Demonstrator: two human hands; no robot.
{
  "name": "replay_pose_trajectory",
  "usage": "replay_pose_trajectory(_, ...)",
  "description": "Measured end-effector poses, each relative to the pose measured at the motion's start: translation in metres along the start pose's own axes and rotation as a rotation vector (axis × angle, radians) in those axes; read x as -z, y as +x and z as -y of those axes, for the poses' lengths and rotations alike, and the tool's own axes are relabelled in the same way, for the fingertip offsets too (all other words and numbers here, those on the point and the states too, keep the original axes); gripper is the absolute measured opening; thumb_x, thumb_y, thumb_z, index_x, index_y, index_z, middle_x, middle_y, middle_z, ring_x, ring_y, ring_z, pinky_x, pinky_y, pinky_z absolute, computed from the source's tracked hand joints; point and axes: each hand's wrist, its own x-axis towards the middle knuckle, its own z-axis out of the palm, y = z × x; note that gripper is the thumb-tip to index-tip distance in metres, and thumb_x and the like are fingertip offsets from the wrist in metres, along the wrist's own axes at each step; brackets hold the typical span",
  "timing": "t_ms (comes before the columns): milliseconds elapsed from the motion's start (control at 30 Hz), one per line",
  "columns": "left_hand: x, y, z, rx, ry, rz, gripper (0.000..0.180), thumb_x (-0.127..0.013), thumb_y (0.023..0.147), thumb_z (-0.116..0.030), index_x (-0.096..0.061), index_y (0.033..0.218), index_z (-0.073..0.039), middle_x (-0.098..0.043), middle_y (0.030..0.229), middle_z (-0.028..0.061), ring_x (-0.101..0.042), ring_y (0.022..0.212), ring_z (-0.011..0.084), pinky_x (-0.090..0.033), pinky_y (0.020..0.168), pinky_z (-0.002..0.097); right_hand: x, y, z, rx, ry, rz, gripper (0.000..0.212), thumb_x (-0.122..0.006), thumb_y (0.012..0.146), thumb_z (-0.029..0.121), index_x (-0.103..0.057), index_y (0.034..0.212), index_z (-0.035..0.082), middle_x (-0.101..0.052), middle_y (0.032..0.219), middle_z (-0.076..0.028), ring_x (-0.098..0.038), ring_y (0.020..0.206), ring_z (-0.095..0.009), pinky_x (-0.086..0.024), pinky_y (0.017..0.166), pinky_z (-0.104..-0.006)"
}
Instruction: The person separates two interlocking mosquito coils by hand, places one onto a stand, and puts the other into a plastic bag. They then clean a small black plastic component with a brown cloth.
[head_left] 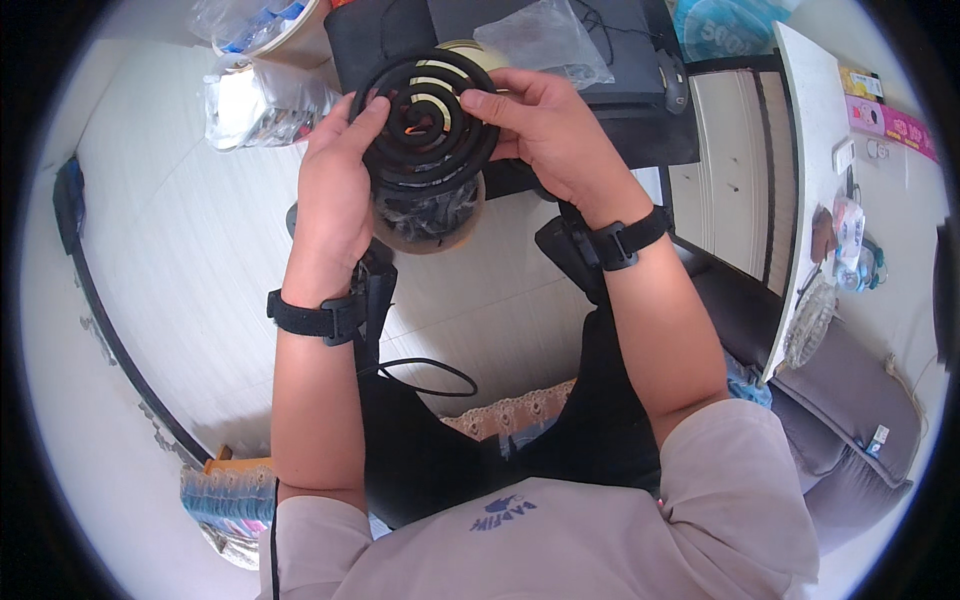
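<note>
A black spiral mosquito coil [424, 125] is held up between my two hands, over the near edge of a dark table. My left hand [335, 165] pinches its left rim, thumb on top. My right hand [540, 125] grips the right rim with thumb and fingers. Through the gaps in the spiral a pale gold round thing [470, 55] shows, lying on the table and mostly hidden. Under the coil, a round container [430, 245] lined with a dark plastic bag stands on the floor.
On the black table [640, 130] lie a clear plastic bag [550, 40] and a dark computer mouse [673, 85]. Bag-lined bins [255, 105] stand at the far left. A white shelf [805, 150] with small items runs along the right, above a grey sofa [850, 410].
</note>
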Motion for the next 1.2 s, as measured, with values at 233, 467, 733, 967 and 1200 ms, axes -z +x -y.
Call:
replay_pose_trajectory(233, -0.021, 0.001, 0.022, 0.103, 0.071, 0.066, 0.031, -0.053, 0.102, -0.015, -0.055, 0.127, 0.005, -0.068, 0.114, 0.0104, -0.065, 0.104, 0.0144, -0.051, 0.092, 0.0270, 0.027, -0.012, -0.012, -0.112, 0.105, -0.022, 0.027, -0.072, 0.091, 0.015, -0.068, 0.113, -0.001, -0.072, 0.099, -0.007, -0.070, 0.085, -0.016, -0.059, 0.071, -0.0306)
replay_pose_trajectory(467, -0.052, 0.021, 0.061, 0.037, 0.270, 0.035, 0.034, -0.055, 0.100, -0.018, -0.056, 0.129, 0.001, -0.068, 0.111, 0.0093, -0.066, 0.099, 0.0134, -0.051, 0.086, 0.0259, 0.092, -0.036, -0.020, -0.117, 0.184, -0.151, 0.026, -0.067, 0.093, 0.016, -0.066, 0.112, -0.002, -0.072, 0.099, -0.008, -0.071, 0.086, -0.017, -0.058, 0.074, -0.0330)
replay_pose_trajectory(733, -0.083, 0.090, 0.088, -0.388, 1.144, -0.028, 0.025, -0.069, 0.087, -0.017, -0.068, 0.107, -0.003, -0.072, 0.102, 0.0126, -0.071, 0.096, 0.0250, -0.054, 0.083, 0.0348, 0.141, -0.051, -0.032, -0.157, 0.390, -0.548, 0.020, -0.065, 0.094, 0.011, -0.065, 0.108, -0.003, -0.070, 0.103, -0.011, -0.069, 0.091, -0.023, -0.058, 0.076, -0.0396)
replay_pose_trajectory(967, -0.115, 0.128, 0.109, -0.643, 1.869, -0.061, 0.030, -0.073, 0.082, -0.027, -0.069, 0.103, -0.006, -0.071, 0.101, 0.0156, -0.068, 0.095, 0.0374, -0.055, 0.084, 0.0461, 0.151, -0.048, -0.041, -0.178, 0.497, -0.637, 0.019, -0.068, 0.093, 0.014, -0.066, 0.104, -0.001, -0.069, 0.097, -0.010, -0.067, 0.084, -0.020, -0.057, 0.073, -0.0391)
replay_pose_trajectory(1200, -0.129, 0.114, 0.087, -0.426, 1.897, -0.111, 0.023, -0.062, 0.087, -0.027, -0.072, 0.091, -0.006, -0.071, 0.101, 0.0159, -0.069, 0.092, 0.0381, -0.055, 0.080, 0.0470, 0.146, -0.058, -0.030, -0.120, 0.540, -0.590, 0.021, -0.068, 0.094, 0.015, -0.067, 0.105, -0.002, -0.069, 0.098, -0.010, -0.068, 0.086, -0.021, -0.058, 0.076, -0.0383)
